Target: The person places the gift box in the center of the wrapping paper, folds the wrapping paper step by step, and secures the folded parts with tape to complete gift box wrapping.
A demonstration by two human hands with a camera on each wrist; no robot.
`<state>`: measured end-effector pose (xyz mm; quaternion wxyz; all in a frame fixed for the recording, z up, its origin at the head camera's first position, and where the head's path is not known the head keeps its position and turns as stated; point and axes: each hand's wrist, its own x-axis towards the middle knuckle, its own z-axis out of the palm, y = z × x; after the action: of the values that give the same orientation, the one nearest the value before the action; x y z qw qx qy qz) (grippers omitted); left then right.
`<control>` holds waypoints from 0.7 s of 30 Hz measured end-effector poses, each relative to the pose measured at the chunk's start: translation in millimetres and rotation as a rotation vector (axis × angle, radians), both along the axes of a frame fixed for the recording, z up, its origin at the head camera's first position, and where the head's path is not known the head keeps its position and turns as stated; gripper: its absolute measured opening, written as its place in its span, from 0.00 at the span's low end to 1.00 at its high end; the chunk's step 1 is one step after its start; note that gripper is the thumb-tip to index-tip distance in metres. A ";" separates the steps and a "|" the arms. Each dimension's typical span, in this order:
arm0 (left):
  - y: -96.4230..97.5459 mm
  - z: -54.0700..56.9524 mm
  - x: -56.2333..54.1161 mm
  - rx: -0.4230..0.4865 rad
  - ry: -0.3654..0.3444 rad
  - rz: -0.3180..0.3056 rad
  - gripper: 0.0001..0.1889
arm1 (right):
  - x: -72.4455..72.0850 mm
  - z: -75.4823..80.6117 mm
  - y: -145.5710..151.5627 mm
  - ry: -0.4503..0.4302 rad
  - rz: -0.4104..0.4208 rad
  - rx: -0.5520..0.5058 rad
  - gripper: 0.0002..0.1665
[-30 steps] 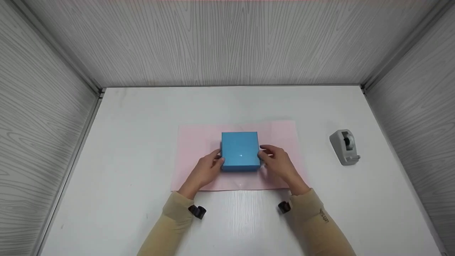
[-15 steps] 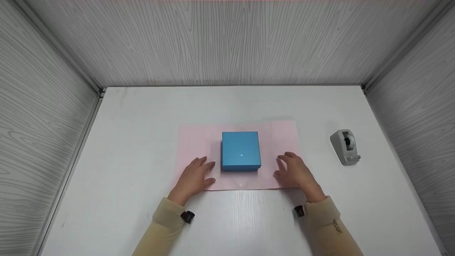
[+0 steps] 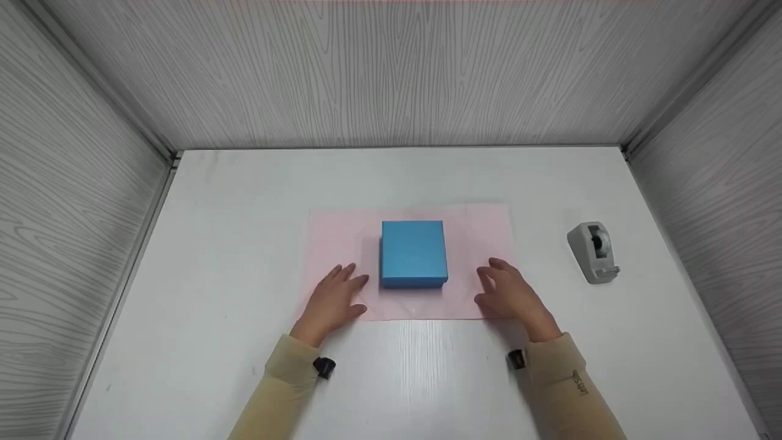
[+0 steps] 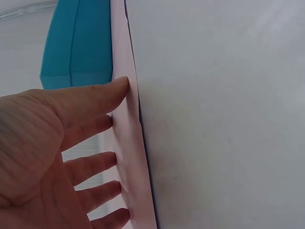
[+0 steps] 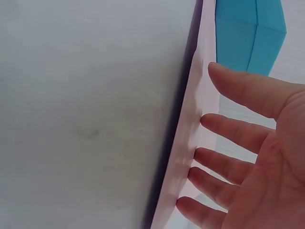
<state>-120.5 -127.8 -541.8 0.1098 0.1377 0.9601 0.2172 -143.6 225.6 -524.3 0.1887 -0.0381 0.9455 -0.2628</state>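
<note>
A blue lidded box (image 3: 414,250) sits on a sheet of pink paper (image 3: 342,232) in the middle of the table. My left hand (image 3: 330,302) lies spread on the paper left of the box, and in the left wrist view its fingertips (image 4: 114,160) touch the pink sheet close to the near edge. To the right of the box, my right hand (image 3: 510,296) rests on the sheet with fingers apart; the right wrist view shows its fingertips (image 5: 205,155) on the paper. Neither hand touches the box.
A grey tape dispenser (image 3: 594,253) with a roll of tape stands on the white table (image 3: 244,201) at the right. Wood-grain panels (image 3: 391,73) enclose the table at the back and both sides.
Both hands have let go of the box's sides and moved outward and nearer onto the paper. In the last half second the paper and box have slid slightly away, toward the back.
</note>
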 end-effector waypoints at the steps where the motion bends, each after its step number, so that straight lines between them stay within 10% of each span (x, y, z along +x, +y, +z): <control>1: -0.2 -0.6 -0.5 -0.003 0.004 -0.001 0.29 | -0.5 0.4 1.2 0.010 -0.003 0.000 0.34; 12: 0.5 -3.5 -1.8 -0.024 0.002 0.007 0.30 | 3.0 15.7 17.1 -0.016 -0.150 0.094 0.39; 21: 1.3 -2.2 -0.7 -0.012 0.008 0.014 0.30 | 9.9 20.1 27.2 0.013 -0.286 -0.078 0.38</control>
<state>-121.2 -126.5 -544.0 0.1052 0.1312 0.9628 0.2115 -133.7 252.9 -504.2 0.1416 0.0880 0.9314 -0.3234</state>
